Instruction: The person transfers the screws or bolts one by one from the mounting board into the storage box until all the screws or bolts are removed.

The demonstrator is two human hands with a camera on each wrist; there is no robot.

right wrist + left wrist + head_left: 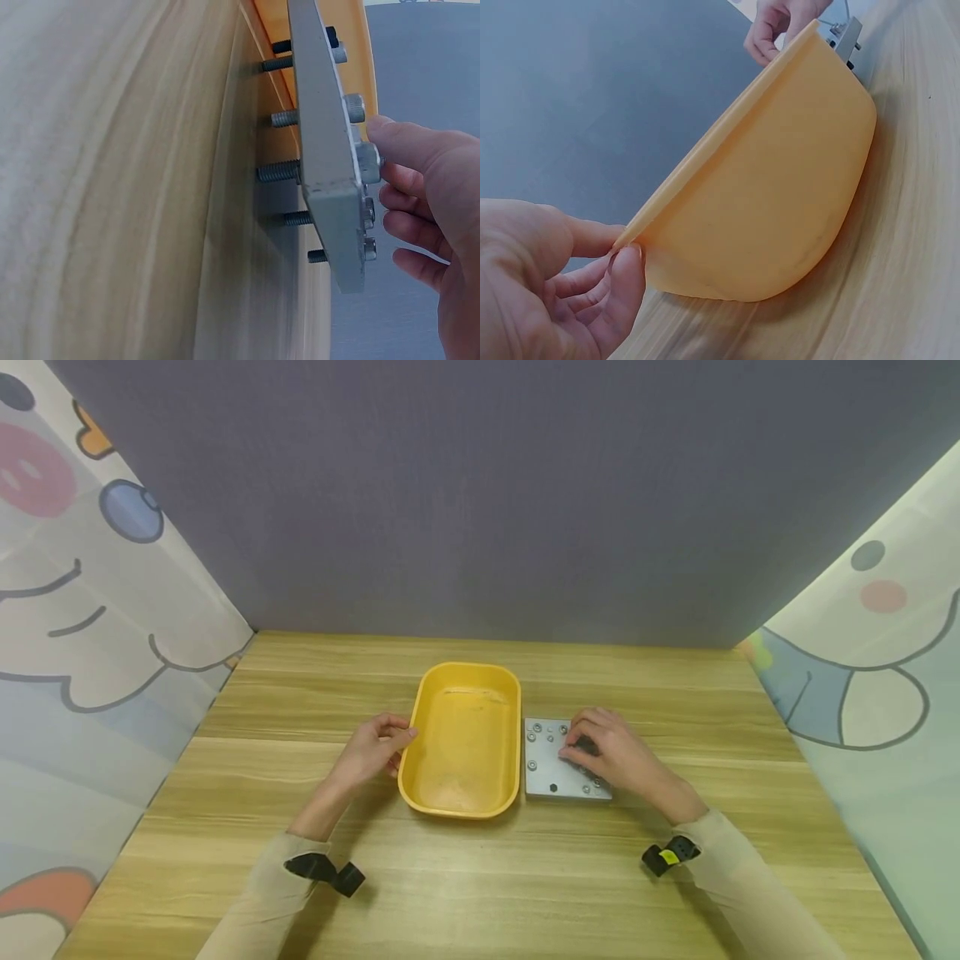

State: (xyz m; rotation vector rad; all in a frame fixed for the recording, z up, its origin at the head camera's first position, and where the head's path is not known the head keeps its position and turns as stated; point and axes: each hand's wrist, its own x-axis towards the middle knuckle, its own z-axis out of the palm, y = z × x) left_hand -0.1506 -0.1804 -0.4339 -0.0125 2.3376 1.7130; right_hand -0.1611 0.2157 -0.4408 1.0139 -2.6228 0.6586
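My left hand [372, 752] pinches the left rim of a yellow plastic tray [457, 752], its thumb on one side of the rim and fingers on the other. To the tray's right lies a grey metal plate [551, 772] fitted with several socket-head screws [355, 107]. Their threaded ends [279, 171] stick out beneath the plate. Over the plate's right part, my right hand [611, 747] has its thumb and forefinger drawn together on a small grey screw, mostly hidden behind a nearer screw head [367, 163]. The other fingers curl beside it.
Tray and plate both rest on a wood-grain table [465, 893]. A dark grey panel [480, 510] rises along its back edge, and printed curtains [892, 610] hang at both sides. Each wrist wears a black strap with a small camera [348, 878].
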